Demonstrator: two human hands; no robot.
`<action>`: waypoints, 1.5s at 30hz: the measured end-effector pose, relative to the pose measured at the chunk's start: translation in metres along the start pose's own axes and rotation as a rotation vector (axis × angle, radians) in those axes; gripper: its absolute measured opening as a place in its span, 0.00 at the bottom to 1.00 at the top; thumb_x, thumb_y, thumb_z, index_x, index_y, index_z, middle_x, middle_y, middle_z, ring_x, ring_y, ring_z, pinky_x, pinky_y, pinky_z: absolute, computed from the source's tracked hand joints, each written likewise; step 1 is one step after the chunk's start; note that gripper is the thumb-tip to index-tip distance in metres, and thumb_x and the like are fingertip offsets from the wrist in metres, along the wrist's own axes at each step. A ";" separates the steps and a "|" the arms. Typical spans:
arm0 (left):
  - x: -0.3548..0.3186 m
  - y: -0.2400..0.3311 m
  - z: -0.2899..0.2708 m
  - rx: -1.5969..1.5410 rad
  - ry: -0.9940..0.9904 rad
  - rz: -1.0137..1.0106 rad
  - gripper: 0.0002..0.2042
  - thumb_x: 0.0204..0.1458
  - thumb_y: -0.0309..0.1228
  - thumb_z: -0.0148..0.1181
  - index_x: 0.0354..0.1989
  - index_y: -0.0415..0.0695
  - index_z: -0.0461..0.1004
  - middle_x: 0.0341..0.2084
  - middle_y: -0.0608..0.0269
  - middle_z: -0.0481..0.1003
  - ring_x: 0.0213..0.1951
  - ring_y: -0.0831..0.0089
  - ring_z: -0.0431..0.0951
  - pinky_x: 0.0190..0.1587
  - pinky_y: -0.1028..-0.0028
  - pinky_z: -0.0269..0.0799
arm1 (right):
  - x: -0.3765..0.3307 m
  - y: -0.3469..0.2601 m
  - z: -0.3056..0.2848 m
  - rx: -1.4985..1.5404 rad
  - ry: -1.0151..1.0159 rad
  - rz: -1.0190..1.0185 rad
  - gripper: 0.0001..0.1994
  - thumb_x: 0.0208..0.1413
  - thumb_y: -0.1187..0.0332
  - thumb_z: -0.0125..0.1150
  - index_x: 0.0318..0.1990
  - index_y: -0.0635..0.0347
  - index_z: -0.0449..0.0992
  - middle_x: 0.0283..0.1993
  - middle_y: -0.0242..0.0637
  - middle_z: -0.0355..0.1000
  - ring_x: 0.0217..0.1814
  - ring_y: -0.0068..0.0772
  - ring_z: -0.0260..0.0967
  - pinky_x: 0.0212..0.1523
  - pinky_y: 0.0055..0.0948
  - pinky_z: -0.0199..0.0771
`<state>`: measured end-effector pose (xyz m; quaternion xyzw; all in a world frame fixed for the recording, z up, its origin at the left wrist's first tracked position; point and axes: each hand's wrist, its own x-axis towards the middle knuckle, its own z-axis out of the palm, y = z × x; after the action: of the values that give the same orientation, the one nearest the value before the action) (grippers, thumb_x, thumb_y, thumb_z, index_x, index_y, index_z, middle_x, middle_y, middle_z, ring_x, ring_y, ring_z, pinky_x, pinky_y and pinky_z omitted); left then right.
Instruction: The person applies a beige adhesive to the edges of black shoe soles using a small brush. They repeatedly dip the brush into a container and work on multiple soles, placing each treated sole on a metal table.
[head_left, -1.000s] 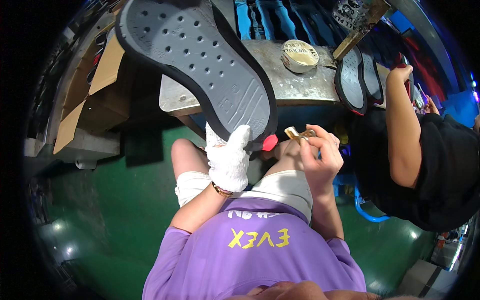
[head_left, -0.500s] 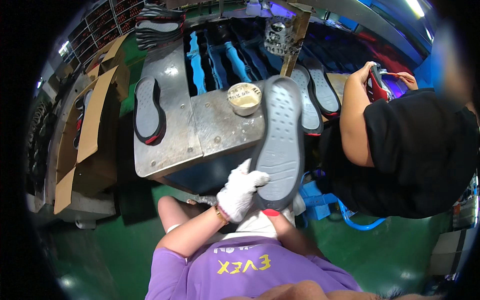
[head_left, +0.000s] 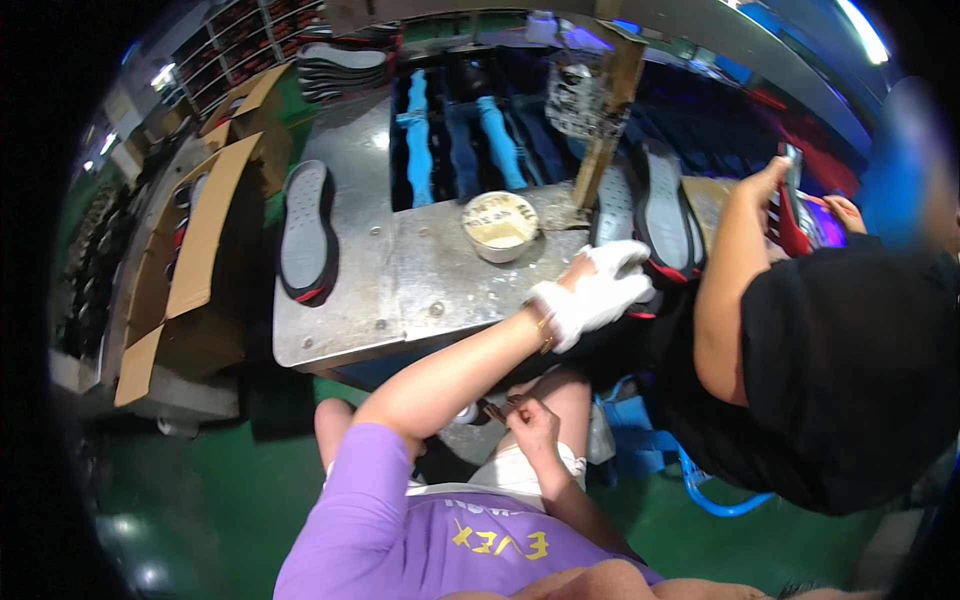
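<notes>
Two soles [head_left: 655, 215] at bench edge [head_left: 440, 335], gloved left hand [head_left: 600, 290] touching

I see a grey shoe sole [head_left: 664, 212] with a black rim and red heel edge lying flat, tread up, at the right end of the metal worktable. Its near end is under my white-gloved left hand [head_left: 598, 292]. A small brush [head_left: 497, 409] sits pinched in my right hand [head_left: 535, 424], low by my lap.

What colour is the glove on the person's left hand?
White. The glove on the left hand shows best in the head view.
</notes>
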<state>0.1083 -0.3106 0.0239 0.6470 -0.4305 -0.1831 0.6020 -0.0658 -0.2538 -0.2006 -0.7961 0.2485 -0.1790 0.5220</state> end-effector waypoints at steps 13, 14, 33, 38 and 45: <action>-0.211 -0.091 -0.401 0.173 0.788 -0.967 0.45 0.52 0.64 0.60 0.66 0.36 0.65 0.66 0.43 0.66 0.66 0.53 0.67 0.65 0.54 0.65 | 0.008 0.032 0.027 0.317 -0.046 0.041 0.09 0.55 0.72 0.70 0.40 0.67 0.83 0.28 0.34 0.80 0.28 0.19 0.74 0.33 0.23 0.76; -0.215 -0.096 -0.394 0.019 0.921 -0.924 0.41 0.56 0.62 0.57 0.67 0.39 0.66 0.66 0.45 0.65 0.65 0.54 0.66 0.63 0.54 0.65 | 0.010 0.036 0.028 0.278 -0.043 0.003 0.08 0.55 0.72 0.70 0.40 0.67 0.82 0.28 0.34 0.80 0.28 0.19 0.74 0.33 0.23 0.76; -0.292 0.055 -0.151 -0.300 1.479 0.156 0.33 0.56 0.14 0.60 0.70 0.43 0.57 0.59 0.56 0.71 0.54 0.66 0.75 0.58 0.68 0.73 | -0.007 -0.206 -0.007 0.149 -0.119 -0.498 0.03 0.53 0.79 0.67 0.31 0.69 0.78 0.40 0.47 0.81 0.44 0.37 0.81 0.45 0.32 0.78; -0.296 0.064 -0.125 -0.125 1.302 0.106 0.33 0.56 0.15 0.62 0.70 0.43 0.57 0.59 0.56 0.69 0.56 0.66 0.74 0.58 0.67 0.73 | -0.020 -0.251 0.004 0.117 -0.150 -0.680 0.06 0.47 0.80 0.71 0.30 0.65 0.78 0.41 0.48 0.81 0.42 0.39 0.79 0.48 0.33 0.72; -0.306 0.056 -0.115 -0.072 1.083 0.022 0.34 0.55 0.17 0.64 0.69 0.44 0.56 0.57 0.56 0.70 0.54 0.68 0.74 0.55 0.68 0.73 | -0.024 -0.259 0.013 -0.051 -0.141 -0.790 0.07 0.46 0.78 0.72 0.29 0.63 0.77 0.38 0.45 0.80 0.38 0.40 0.77 0.46 0.34 0.69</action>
<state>0.0043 0.0042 0.0141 0.6232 -0.0587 0.1681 0.7615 -0.0243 -0.1445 0.0326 -0.8535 -0.1089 -0.3045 0.4086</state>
